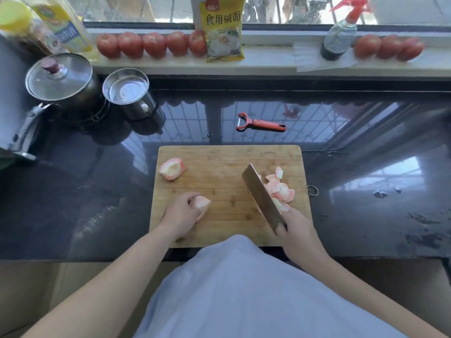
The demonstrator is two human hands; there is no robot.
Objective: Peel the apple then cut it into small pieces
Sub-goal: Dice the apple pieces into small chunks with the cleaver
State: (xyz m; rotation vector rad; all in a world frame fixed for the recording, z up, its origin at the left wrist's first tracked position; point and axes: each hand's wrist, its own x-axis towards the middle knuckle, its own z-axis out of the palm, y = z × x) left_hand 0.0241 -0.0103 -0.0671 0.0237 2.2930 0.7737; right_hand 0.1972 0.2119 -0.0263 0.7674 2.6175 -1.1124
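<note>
Standing at far left on the dark bench (73,191): lidded pot (58,79), then steel cup (127,90) just beside it. Behind, along the sill (268,59), left to right: yellow bottles (48,23), row of tomatoes (151,43), yellow bag (223,28) upright, spray bottle (341,32), more tomatoes (388,47).

Lying mid-bench beyond the board (219,167): red peeler (260,123), head to the left, apart from everything.

On the board, left to right: peeled apple chunk (171,168) near the far-left corner, alone. Nearer, left hand (181,215) curled over a second piece (202,206), fingers on top and pressing it onto the wood, piece poking out to the right. Bare wood between the hands. Then cleaver (262,197), blade slanting from upper left down to the handle, tilted, tip raised toward mid-board. Right hand (296,230) wrapped tight round the handle at the board's near-right edge. Just past the blade, pile of cut slices (280,189) at the right side of the board, partly hidden by the steel; cannot tell if the blade touches them.

Right of the board: small ring (313,190) at its edge, then scraps (379,193) on the wet bench. At bottom, pale garment (244,289) between the forearms.
</note>
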